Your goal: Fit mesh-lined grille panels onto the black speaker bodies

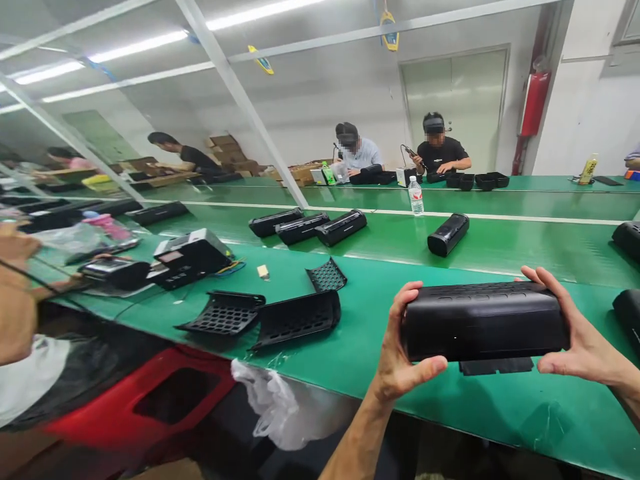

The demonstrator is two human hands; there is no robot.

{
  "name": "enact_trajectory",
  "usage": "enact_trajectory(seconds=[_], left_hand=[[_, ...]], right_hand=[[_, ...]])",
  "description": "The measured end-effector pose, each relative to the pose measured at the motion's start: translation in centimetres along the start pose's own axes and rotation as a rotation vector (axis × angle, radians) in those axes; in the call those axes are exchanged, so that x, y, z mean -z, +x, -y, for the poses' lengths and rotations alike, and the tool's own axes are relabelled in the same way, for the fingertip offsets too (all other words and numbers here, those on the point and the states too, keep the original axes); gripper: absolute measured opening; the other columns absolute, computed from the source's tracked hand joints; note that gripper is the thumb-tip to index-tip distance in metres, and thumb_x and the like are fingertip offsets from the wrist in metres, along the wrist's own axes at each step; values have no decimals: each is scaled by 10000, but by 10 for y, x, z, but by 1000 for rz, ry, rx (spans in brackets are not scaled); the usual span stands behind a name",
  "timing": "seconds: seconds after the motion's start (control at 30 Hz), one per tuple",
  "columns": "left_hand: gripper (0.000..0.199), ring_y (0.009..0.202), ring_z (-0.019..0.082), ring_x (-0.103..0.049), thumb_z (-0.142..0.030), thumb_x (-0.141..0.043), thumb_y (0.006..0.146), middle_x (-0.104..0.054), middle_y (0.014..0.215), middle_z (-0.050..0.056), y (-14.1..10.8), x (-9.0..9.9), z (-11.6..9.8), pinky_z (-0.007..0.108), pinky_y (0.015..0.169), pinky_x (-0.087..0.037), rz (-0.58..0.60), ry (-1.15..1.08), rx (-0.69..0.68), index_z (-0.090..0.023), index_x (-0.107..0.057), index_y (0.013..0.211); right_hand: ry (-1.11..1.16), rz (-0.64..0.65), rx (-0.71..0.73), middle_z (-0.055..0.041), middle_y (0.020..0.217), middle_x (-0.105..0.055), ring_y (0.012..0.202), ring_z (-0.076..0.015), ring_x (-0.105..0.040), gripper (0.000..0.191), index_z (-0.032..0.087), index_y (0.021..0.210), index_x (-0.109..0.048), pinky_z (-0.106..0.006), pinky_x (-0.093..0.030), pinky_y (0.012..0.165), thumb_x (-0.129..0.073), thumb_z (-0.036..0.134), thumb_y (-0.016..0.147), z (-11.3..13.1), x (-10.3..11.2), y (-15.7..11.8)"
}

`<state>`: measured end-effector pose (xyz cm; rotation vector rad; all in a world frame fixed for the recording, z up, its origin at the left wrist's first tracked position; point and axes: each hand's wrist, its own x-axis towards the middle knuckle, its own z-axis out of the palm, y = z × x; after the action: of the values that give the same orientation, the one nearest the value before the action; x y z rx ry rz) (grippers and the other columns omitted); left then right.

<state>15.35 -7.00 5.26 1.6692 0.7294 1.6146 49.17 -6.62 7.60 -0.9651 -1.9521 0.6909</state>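
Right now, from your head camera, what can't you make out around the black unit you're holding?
In the head view:
- The black cylindrical housing's underside: hidden by its own body and by your left hand and right hand.
- The black flat piece: partly hidden beneath the housing.
- The lower black housing: cut off by the right edge.
- The small pale item: too small to identify.

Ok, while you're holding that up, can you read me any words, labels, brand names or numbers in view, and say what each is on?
Nothing here can be read.
The black speaker body in your left hand and right hand: no readable marking shows.
The label on the water bottle: too small to read.
The label on the yellow bottle: too small to read.
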Motion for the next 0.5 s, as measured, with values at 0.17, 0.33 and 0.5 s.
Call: enact_trajectory(seconds=[0.17, 0.33, 0.5], left_hand=[[868, 1257, 336, -608, -553, -938, 695, -385, 1639, 79, 3, -5, -6, 476, 1033, -546, 11, -36, 15, -414, -522, 1445], [905, 1297, 361, -591, -575, -929, 678, -500, 1568, 89, 8, -8, -3, 473, 1086, -513, -55, 5, 117, -354, -534, 1461], [990, 1446, 410, -515, -671, -805, 805, -585, 1541, 140, 12, -1, 12, 514, 1252, -352, 58, -13, 519, -231, -438, 1613]], right_hand=[[-17, -90, 101, -109, 1646, -483, 1548, -374, -439, 769, 374, 1550, -451, -515, -479, 1185, -817, 558, 899, 15, -4, -6], [48, -126, -17, -118, 1544, -568, 1418, -387, -561, 714, 331, 1446, -536, -488, -544, 1087, -842, 560, 844, 11, -6, 3], [408, 1, -590, -106, 1249, -713, 956, -294, -752, 849, 272, 1509, -474, -406, -643, 763, -716, 741, 844, -12, -15, 9]])
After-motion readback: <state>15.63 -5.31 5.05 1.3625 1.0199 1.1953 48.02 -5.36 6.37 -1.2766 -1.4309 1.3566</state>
